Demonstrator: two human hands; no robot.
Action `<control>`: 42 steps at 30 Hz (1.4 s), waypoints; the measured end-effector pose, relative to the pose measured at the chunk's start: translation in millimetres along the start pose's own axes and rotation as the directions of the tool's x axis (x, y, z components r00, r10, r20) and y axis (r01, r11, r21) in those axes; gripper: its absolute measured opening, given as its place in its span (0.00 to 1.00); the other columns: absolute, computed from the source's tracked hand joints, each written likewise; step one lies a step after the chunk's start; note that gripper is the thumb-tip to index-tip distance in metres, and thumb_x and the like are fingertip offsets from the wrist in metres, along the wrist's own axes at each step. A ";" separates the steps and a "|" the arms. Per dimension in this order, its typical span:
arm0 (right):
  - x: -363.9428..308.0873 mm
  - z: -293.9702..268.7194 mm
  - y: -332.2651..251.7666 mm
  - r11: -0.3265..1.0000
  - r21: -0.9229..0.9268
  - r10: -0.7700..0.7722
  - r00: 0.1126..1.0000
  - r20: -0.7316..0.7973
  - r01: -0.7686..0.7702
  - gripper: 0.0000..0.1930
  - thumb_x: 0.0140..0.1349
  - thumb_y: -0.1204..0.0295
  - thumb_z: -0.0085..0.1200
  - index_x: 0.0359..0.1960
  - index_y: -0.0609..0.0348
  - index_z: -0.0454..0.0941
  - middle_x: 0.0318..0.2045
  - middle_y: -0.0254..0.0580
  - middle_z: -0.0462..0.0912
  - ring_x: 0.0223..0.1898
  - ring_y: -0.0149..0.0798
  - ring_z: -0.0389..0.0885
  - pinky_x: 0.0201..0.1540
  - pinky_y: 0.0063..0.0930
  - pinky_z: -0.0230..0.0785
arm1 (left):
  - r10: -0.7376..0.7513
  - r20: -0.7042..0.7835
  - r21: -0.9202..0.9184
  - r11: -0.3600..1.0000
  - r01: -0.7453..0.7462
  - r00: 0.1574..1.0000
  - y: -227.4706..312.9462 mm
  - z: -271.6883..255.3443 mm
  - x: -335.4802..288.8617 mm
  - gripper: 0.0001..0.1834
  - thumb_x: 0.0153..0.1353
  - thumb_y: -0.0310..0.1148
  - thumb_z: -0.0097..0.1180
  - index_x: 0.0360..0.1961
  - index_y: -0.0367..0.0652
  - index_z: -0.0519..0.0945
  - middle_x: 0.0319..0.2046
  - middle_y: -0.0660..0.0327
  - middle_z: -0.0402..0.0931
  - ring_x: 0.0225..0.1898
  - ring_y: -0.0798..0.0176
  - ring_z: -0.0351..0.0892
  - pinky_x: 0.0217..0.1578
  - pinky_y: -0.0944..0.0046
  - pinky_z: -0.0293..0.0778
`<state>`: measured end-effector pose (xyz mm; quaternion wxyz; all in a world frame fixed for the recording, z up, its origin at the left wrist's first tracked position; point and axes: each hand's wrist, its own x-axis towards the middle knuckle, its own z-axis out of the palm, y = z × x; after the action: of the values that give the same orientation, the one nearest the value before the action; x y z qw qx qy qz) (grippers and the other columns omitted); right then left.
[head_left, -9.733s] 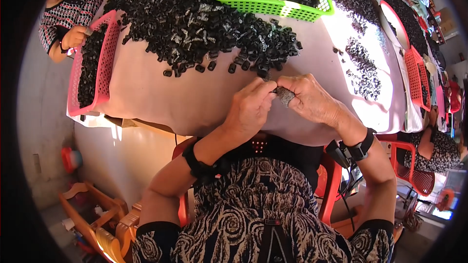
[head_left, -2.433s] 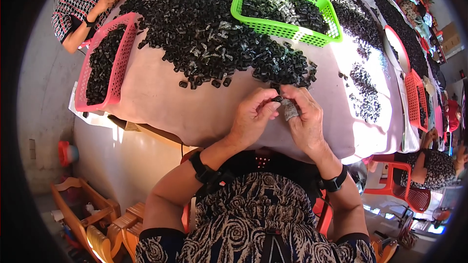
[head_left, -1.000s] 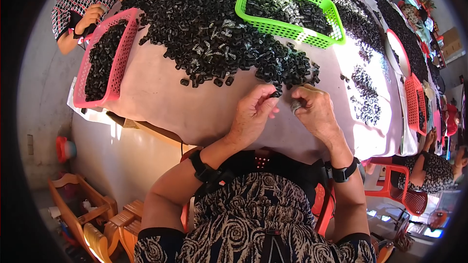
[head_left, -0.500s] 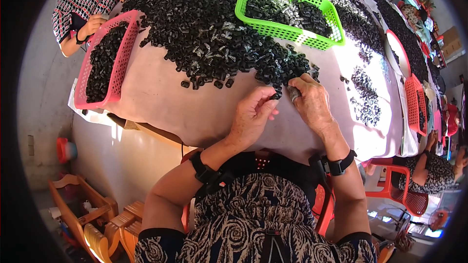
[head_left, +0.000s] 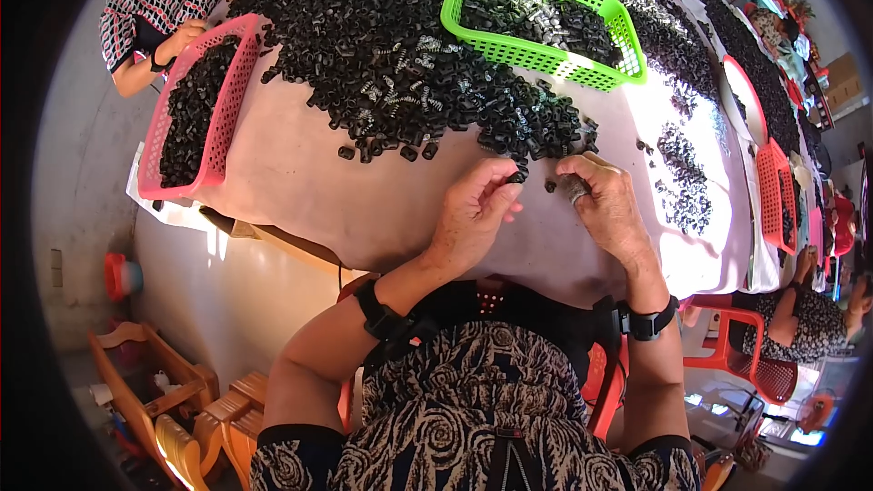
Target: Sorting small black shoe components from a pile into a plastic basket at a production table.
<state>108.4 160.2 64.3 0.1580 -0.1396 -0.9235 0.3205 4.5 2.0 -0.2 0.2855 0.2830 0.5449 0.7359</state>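
My left hand pinches a small black plastic piece between thumb and fingertips, just short of the pile's near edge. To its right, my right hand is closed, its fingers curled in toward the thumb. A grey wrapping or pad shows at the thumb side; whether something small is held there cannot be made out. One loose black piece is close to these fingertips, seemingly apart from them. Beyond both hands spreads a heap of small black pieces, with coiled metal springs scattered over it.
A green basket partly filled with black pieces stands beyond my hands. At left is a pink basket of similar pieces, beside another person. A red basket is at the right. Pale cloth covers the table.
My right hand has drawn back to the right, away from the left hand. A loose black piece now shows between them. My left hand keeps nearly the same place and pinch.
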 end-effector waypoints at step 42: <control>-2.0 26.3 11.3 0.919 0.388 -0.040 0.996 -0.074 0.066 0.12 0.48 0.89 0.51 0.34 0.62 0.76 0.26 0.34 0.79 0.26 0.26 0.76 0.31 0.21 0.70 | 0.100 0.106 0.119 0.986 -0.113 0.989 -1.3 -1.6 -1.0 0.09 0.64 0.22 0.51 0.45 0.36 0.73 0.35 0.63 0.71 0.31 0.72 0.77 0.31 0.74 0.74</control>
<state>102.0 153.6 37.1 0.2207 -0.0904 -0.8390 0.4890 4.2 0.5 -1.9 0.2542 0.3656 0.5591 0.6994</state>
